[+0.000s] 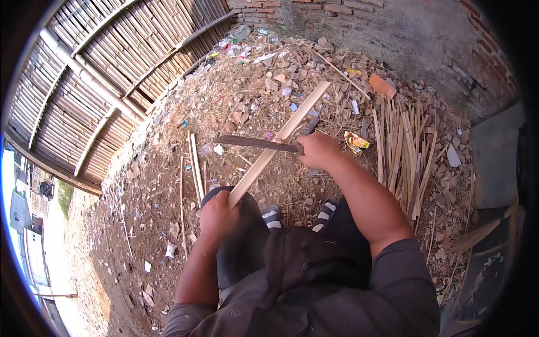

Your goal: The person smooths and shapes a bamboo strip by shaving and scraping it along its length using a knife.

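My left hand (219, 213) is closed around the near end of a pale bamboo strip (306, 106), just over my left knee. The strip slants up and away to the right. In my right hand (317, 150) is the handle of a machete (247, 142), fingers wrapped round it. Its dark blade points left and crosses the strip near the middle; it appears to touch the wood there. The handle's ridged end sticks out above my fist.
A pile of split bamboo strips (401, 151) lies to the right. Thin sticks (195, 163) lie on the left. Rubble and litter cover the ground, including a yellow wrapper (356, 141) and an orange tile piece (382, 86). A bamboo fence (112, 73) and a brick wall (387, 33) stand beyond.
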{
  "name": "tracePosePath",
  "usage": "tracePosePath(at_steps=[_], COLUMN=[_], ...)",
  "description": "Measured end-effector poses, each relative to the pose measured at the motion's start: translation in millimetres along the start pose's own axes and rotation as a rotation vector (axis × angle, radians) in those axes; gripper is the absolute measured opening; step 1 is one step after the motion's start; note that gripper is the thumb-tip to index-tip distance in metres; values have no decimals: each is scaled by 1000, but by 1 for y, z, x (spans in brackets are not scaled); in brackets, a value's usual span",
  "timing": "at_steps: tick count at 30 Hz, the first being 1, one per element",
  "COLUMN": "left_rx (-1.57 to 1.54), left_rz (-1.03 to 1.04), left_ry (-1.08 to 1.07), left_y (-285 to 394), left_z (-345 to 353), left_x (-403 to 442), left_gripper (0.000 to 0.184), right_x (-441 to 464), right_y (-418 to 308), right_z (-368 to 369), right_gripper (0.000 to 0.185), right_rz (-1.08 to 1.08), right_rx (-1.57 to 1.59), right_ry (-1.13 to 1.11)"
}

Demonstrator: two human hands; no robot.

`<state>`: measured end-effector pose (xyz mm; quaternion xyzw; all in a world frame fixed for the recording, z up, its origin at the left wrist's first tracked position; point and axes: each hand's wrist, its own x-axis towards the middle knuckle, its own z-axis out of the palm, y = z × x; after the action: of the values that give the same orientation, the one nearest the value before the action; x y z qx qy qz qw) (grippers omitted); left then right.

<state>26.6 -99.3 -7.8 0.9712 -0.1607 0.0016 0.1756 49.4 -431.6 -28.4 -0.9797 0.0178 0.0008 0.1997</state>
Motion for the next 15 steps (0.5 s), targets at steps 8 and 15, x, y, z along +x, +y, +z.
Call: tracePosePath(at_steps=[8,15], left_rx=[-44,54], left_rz=[-40,-93], left_ry=[2,-77], left_y=[2,-24], left_z=[-17,-22], left_x=[-11,-32], left_gripper=[33,39], right_x=[-21,3], right_y=[-34,-15], right_z=[4,27], right_gripper=[24,22], right_rz=[-222,-122], right_rx=[-100,15], right_ry=[54,-82])
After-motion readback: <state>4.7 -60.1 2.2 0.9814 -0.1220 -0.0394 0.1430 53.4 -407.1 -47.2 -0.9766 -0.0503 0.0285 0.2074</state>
